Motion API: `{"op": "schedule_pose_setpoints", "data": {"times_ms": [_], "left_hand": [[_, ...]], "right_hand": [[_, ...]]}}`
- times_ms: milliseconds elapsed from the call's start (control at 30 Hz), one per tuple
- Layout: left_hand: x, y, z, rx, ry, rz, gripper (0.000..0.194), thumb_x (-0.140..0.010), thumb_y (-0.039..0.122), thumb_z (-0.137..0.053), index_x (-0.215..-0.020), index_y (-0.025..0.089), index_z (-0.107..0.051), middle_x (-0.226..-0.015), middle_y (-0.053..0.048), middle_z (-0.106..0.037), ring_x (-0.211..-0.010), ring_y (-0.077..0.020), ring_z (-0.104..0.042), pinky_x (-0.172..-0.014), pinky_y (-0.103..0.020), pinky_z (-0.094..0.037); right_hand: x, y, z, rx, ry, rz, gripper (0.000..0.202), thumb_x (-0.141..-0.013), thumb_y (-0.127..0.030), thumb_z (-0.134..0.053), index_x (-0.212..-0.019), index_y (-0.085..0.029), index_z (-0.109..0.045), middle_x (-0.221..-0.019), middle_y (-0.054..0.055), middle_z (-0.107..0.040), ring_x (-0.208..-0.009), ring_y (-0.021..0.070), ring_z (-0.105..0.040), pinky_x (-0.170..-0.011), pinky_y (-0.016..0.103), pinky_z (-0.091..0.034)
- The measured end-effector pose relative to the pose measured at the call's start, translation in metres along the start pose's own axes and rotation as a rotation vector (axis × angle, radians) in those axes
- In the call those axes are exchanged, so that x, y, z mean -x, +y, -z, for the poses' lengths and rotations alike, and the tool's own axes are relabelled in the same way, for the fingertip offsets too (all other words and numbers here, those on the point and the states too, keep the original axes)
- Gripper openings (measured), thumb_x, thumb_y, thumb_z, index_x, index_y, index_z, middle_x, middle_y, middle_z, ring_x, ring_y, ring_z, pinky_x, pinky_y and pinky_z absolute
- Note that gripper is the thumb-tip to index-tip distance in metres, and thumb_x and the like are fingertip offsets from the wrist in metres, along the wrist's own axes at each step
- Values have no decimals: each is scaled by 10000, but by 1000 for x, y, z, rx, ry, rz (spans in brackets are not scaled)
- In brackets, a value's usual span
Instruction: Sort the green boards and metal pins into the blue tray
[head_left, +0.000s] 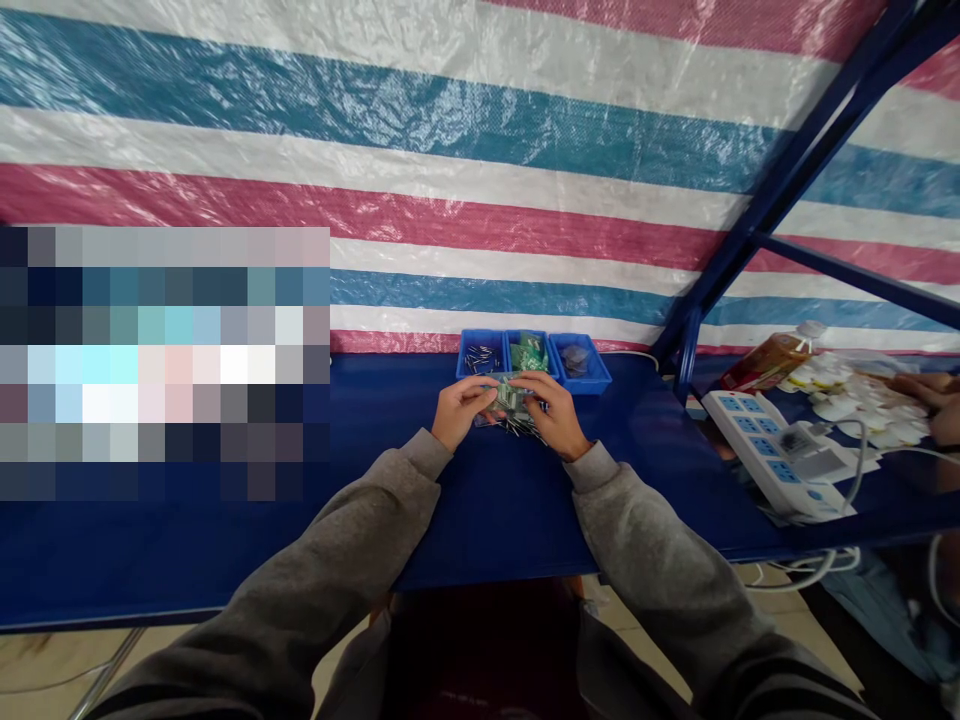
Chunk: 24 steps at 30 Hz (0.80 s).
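Note:
Between my two hands is a small clear plastic bag (pixel 511 396) with something pale and greenish showing in it; its exact contents are too small to make out. My left hand (pixel 459 410) pinches the bag's left side between thumb and fingers. On the other side, my right hand (pixel 559 408) has its fingers closed on the bag's edge. Thin metal pieces like screws (pixel 521 427) show just below the bag, partly hidden by it. Behind the hands stand three blue bins: one with metal screws (pixel 482 358), one with green packets (pixel 529 352), one with greyish clear bags (pixel 576 360).
The blue table (pixel 360 400) runs up to a striped plastic sheet (pixel 450 200). At right are a white power strip (pixel 772 450) with a plugged-in charger, a drink bottle (pixel 776 355), white items (pixel 870 400), a blue metal post (pixel 686 350) and another person's hand (pixel 930 390). A blurred patch covers the left.

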<state>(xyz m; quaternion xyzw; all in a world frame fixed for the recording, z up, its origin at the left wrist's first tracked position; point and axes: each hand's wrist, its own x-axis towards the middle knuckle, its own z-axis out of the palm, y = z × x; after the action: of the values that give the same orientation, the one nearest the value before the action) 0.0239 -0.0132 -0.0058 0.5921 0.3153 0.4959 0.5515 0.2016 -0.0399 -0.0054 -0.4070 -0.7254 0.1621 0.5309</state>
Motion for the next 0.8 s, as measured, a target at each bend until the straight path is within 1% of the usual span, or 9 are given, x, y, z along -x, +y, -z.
{"op": "schedule_pose_setpoints", "data": {"times_ms": [100, 233, 333, 433, 500, 567, 667, 733, 800], "left_hand": [[-2, -2, 2, 83, 5, 12, 419, -770, 498, -682, -931, 111, -681, -790, -81, -697, -663, -200, -675, -545, -290, -541], [-2, -4, 4, -85, -14, -95, 430, -745, 525, -702, -877, 116, -700, -749, -57, -649, -657, -150, -603, -584, -266, -506], [-3, -6, 5, -297, 69, -205, 335, -689, 461, -768, -709, 143, -665, -732, -26, -602, -638, -125, -558, -578, -246, -480], [-3, -5, 5, -223, 55, -147, 344, -708, 465, -746, -746, 153, -608, -768, -29, -625, -658, -147, -607, -577, -258, -503], [-3, -4, 4, -111, 8, -40, 384, -705, 457, -751, -875, 168, -564, -755, -16, -649, -612, -158, -636, -546, -269, -520], [-2, -3, 3, -31, -18, 32, 471, -694, 436, -767, -998, 187, -509, -718, 5, -655, -539, -158, -638, -504, -270, -524], [-2, -3, 3, 25, -25, 44, 570, -711, 430, -759, -1145, 207, -464, -656, 32, -627, -494, -156, -628, -477, -267, -524], [-2, -3, 3, 16, -34, 39, 506, -758, 471, -705, -1140, 200, -511, -686, 9, -627, -538, -163, -638, -479, -269, -528], [-3, -4, 4, -38, -21, 3, 424, -813, 542, -613, -1018, 170, -608, -834, -61, -655, -693, -194, -665, -519, -278, -542]], "right_hand": [[-2, 1, 0, 42, 17, 36, 165, -863, -270, -556, -934, -220, -697, -1138, 96, -614, -1031, 225, -603, -864, 383, -517], [-2, 4, -2, 7, 47, -90, 179, -860, -343, -594, -793, -194, -665, -780, 49, -660, -749, 194, -636, -738, 338, -525], [-1, 4, -3, -130, 21, -213, 223, -837, -386, -622, -932, -187, -659, -682, 8, -643, -604, 172, -633, -638, 308, -524], [0, 3, -3, -161, -17, -239, 333, -877, -397, -565, -1136, -193, -610, -626, -23, -616, -568, 163, -630, -634, 304, -531], [1, 3, -1, -105, -23, -196, 345, -929, -378, -476, -1207, -202, -583, -675, -6, -628, -625, 165, -635, -660, 307, -537], [0, 3, 0, -46, -29, -118, 350, -947, -355, -435, -1240, -220, -571, -891, 52, -660, -782, 181, -649, -707, 316, -547], [-1, 4, 1, 8, -31, 12, 286, -927, -346, -481, -1141, -232, -632, -1200, 108, -570, -1042, 218, -600, -792, 338, -550], [-1, 3, 1, 33, -23, 47, 225, -917, -348, -510, -1023, -225, -666, -1174, 108, -581, -1066, 225, -588, -822, 348, -543], [-2, 3, 0, 54, -9, 25, 207, -919, -350, -514, -936, -216, -670, -1027, 90, -643, -964, 213, -620, -809, 346, -538]]}}
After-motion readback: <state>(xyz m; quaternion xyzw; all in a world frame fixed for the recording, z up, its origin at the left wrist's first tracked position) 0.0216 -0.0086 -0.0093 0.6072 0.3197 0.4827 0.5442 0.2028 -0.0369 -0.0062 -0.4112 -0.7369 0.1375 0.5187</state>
